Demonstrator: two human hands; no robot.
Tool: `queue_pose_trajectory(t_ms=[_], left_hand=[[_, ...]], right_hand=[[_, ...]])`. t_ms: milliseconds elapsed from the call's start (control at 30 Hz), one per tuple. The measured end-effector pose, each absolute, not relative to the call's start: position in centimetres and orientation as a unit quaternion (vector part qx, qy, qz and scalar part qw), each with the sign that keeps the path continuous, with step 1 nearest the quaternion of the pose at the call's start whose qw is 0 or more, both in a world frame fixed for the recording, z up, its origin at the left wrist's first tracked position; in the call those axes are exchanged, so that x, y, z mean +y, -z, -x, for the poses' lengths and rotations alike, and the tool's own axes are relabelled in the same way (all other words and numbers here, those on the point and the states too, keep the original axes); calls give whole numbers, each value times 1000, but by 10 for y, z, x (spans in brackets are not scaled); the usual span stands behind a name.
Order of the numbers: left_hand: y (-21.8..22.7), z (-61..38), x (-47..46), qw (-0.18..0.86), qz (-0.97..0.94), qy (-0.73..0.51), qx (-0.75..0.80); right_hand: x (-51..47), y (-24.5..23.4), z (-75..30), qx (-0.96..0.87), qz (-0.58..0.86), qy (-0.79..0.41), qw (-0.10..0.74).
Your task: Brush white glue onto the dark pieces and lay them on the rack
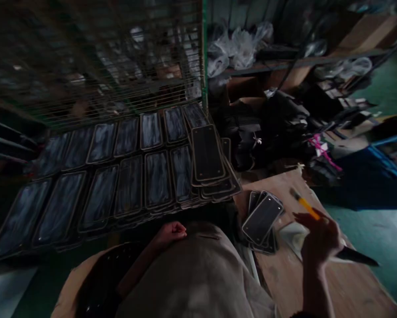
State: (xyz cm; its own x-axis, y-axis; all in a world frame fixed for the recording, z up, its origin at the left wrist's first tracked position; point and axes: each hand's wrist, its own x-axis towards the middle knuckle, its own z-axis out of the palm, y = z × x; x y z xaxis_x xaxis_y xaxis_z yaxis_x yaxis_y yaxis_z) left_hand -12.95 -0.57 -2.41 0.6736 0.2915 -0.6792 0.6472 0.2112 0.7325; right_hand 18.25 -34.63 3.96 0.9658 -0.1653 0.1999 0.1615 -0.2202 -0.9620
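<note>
My left hand (171, 233) rests on my lap with its fingers curled closed, and nothing shows in them. Over the wooden board on the right, my right hand (320, 238) grips a brush (307, 206) with a yellow section and a dark tip pointing up and left; its black tapered end sticks out behind the hand. Beneath that hand sits a pale, blurred container (293, 236). Left of it lies a small pile of dark rectangular panels (262, 219), with light outlines and small holes.
Rows of dark panels with whitish smears (157, 179) cover the surface ahead. A taller stack of panels (207, 154) stands at its right end. Behind is a green wire mesh (119, 66). Plastic bags (243, 46) lie on a shelf, and a blue bin (360, 176) stands at right.
</note>
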Motion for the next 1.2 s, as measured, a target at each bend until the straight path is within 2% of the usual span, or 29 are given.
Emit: queue_pose_trajectory(t_ms=[67, 200, 367, 500, 633, 933, 1067, 1200], left_hand=[[30, 112, -22, 659, -638, 191, 350], [48, 87, -43, 623, -654, 271, 333], [51, 64, -61, 575, -655, 309, 381], [45, 52, -73, 554, -646, 302, 429], [45, 49, -82, 555, -629, 295, 458], [44, 50, -86, 482, -660, 260, 514], [47, 50, -86, 475, -666, 230, 527], [47, 45, -86, 484, -680, 256, 488]], right_hand=[[-407, -5, -171, 129, 736, 138, 650], [-507, 54, -144, 253, 778, 119, 562], [-573, 97, -140, 257, 849, 85, 454], [-593, 124, -165, 229, 903, 43, 360], [-600, 153, -189, 195, 932, -7, 306], [-606, 211, -200, 173, 943, -54, 280], [-608, 215, -199, 172, 941, -58, 286], [-608, 208, -194, 170, 942, -56, 283]])
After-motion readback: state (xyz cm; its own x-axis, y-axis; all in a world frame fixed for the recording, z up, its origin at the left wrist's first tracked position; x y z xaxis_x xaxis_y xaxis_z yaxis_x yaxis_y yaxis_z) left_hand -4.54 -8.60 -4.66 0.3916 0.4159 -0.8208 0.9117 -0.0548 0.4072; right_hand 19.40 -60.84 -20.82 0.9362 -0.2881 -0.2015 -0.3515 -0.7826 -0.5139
